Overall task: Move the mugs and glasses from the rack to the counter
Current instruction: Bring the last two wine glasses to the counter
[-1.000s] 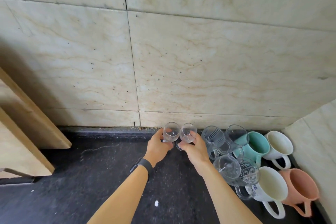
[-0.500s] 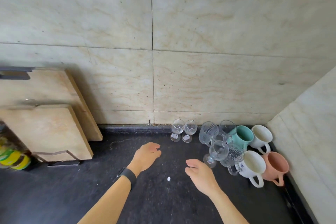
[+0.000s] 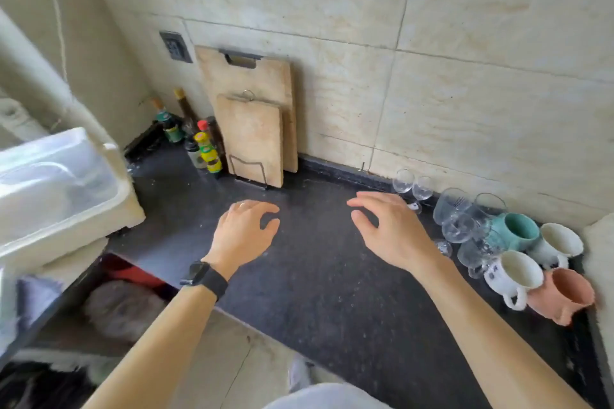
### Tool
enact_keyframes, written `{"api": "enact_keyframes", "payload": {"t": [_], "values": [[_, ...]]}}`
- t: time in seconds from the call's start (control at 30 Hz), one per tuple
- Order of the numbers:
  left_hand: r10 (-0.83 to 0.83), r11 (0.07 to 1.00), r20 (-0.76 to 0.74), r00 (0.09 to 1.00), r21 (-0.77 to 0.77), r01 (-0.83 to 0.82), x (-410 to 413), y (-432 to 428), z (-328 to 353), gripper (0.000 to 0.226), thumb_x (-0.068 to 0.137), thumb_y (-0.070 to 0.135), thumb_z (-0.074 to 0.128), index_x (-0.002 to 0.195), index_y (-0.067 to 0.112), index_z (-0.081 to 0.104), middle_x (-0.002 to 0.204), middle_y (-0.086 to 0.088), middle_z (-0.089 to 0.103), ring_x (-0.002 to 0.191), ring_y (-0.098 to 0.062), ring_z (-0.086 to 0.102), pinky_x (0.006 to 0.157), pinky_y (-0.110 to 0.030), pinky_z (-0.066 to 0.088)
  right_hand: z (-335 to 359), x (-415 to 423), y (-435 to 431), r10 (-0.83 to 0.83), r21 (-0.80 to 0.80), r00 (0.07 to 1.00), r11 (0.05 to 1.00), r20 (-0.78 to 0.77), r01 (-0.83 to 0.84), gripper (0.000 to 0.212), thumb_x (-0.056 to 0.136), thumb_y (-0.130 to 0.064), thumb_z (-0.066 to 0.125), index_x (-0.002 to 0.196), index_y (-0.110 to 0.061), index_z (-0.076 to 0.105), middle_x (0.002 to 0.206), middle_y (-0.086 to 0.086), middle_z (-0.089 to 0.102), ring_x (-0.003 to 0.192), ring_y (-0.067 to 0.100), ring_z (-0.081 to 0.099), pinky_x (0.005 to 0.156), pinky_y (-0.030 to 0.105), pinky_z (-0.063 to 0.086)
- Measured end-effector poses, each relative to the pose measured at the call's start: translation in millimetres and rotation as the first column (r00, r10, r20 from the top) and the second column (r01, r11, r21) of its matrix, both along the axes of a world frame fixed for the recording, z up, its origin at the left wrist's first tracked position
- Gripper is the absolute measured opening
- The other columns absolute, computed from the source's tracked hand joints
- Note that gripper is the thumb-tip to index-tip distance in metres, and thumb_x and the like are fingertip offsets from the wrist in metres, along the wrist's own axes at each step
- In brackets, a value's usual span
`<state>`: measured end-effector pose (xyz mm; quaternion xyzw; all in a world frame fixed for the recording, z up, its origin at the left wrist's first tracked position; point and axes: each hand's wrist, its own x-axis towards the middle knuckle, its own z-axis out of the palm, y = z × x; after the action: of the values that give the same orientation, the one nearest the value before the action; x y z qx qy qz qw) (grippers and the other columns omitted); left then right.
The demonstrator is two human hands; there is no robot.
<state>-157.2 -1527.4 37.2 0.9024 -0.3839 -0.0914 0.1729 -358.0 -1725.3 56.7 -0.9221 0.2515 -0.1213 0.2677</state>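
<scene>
Mugs (image 3: pixel 518 231) and glasses (image 3: pixel 413 183) crowd the tabletop's (image 3: pixel 315 276) far right corner, keeping its middle free; our left grip (image 3: pixel 244 234) and right grip (image 3: pixel 392 231) hover released, empty.

Nothing legible anywhere. Blue print on the near white mug (image 3: pixel 507 276) at the right too blurred to read; labels on the yellow-capped bottle (image 3: pixel 208 152) at the far left likewise only smears of colour.

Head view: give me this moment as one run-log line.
left hand: empty, open | right hand: empty, open | two small clear wine glasses: upright on dark stone counter, by wall | mugs: grouped in right corner
</scene>
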Motion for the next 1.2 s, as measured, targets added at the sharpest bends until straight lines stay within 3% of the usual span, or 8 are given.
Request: {"api": "enact_keyframes", "payload": {"t": [0.13,0.23,0.4,0.53,0.73,0.87,0.97,1.2], "values": [[0.253,0.967,0.127,0.959,-0.048,-0.249,-21,108,27,0.035,0.095,0.044,0.051,0.129,0.037,0.059,0.135,0.007,0.059,0.129,-0.022,0.047,0.105,-0.041,0.041,15,30,58,0.245,-0.069,0.969,0.968,0.030,-0.242,0.032,0.100,-0.036,0.052,0.129,-0.030,0.065,0.141,-0.008,0.058,0.135,0.018,0.041,0.106,0.022,0.025],[0.445,0.895,0.166,0.880,-0.078,-0.438,-45,207,55,0.038,0.094,0.047,0.051,0.131,0.039,0.056,0.132,0.005,0.060,0.123,-0.022,0.053,0.101,-0.039,0.045,31,61,135,0.446,-0.089,0.893,0.893,0.058,-0.441,0.032,0.099,-0.032,0.055,0.130,-0.027,0.065,0.140,-0.003,0.060,0.137,0.023,0.040,0.113,0.029,0.025],[0.700,0.708,0.291,0.652,-0.158,-0.689,-103,376,106,0.040,0.092,0.049,0.058,0.128,0.031,0.063,0.127,-0.001,0.066,0.117,-0.027,0.060,0.094,-0.040,0.050,72,97,303,0.746,-0.172,0.648,0.665,0.153,-0.726,0.033,0.097,-0.031,0.058,0.128,-0.026,0.067,0.136,-0.003,0.063,0.135,0.024,0.042,0.115,0.032,0.026],[0.822,0.517,0.360,0.442,-0.143,-0.844,-168,507,139,0.040,0.092,0.052,0.056,0.127,0.034,0.063,0.126,-0.002,0.066,0.116,-0.026,0.060,0.094,-0.039,0.049,108,98,442,0.888,-0.258,0.424,0.458,0.180,-0.851,0.035,0.095,-0.032,0.059,0.129,-0.025,0.066,0.136,-0.004,0.063,0.135,0.022,0.044,0.117,0.033,0.029],[0.887,0.261,0.423,0.183,-0.133,-0.956,-256,697,167,0.040,0.091,0.052,0.056,0.127,0.036,0.063,0.131,0.003,0.064,0.121,-0.022,0.057,0.099,-0.037,0.046,140,79,640,0.961,-0.344,0.180,0.245,0.210,-0.906,0.036,0.096,-0.033,0.058,0.131,-0.027,0.064,0.135,-0.006,0.064,0.136,0.020,0.042,0.115,0.030,0.028],[0.902,0.160,0.422,0.095,-0.119,-0.980,-292,820,180,0.048,0.091,0.060,0.047,0.133,0.038,0.055,0.138,0.004,0.058,0.129,-0.020,0.051,0.106,-0.040,0.042,158,68,779,0.966,-0.370,0.091,0.178,0.242,-0.912,0.037,0.096,-0.036,0.058,0.132,-0.029,0.062,0.134,-0.008,0.064,0.136,0.021,0.041,0.114,0.033,0.031],[0.916,0.111,0.398,0.057,-0.114,-0.987,-314,895,189,0.050,0.092,0.062,0.043,0.136,0.041,0.051,0.142,0.003,0.054,0.132,-0.022,0.047,0.110,-0.045,0.038,170,60,865,0.975,-0.366,0.048,0.127,0.219,-0.922,0.040,0.097,-0.040,0.054,0.136,-0.032,0.058,0.137,-0.010,0.061,0.138,0.019,0.038,0.114,0.037,0.032],[0.897,0.098,0.441,0.027,-0.139,-0.985,-310,1027,225,0.049,0.092,0.062,0.038,0.134,0.042,0.051,0.134,0.004,0.059,0.126,-0.021,0.050,0.105,-0.045,0.041,203,68,1002,0.973,-0.381,0.024,0.113,0.230,-0.918,0.041,0.098,-0.046,0.048,0.137,-0.036,0.054,0.142,-0.014,0.056,0.143,0.013,0.032,0.112,0.035,0.032]]}}
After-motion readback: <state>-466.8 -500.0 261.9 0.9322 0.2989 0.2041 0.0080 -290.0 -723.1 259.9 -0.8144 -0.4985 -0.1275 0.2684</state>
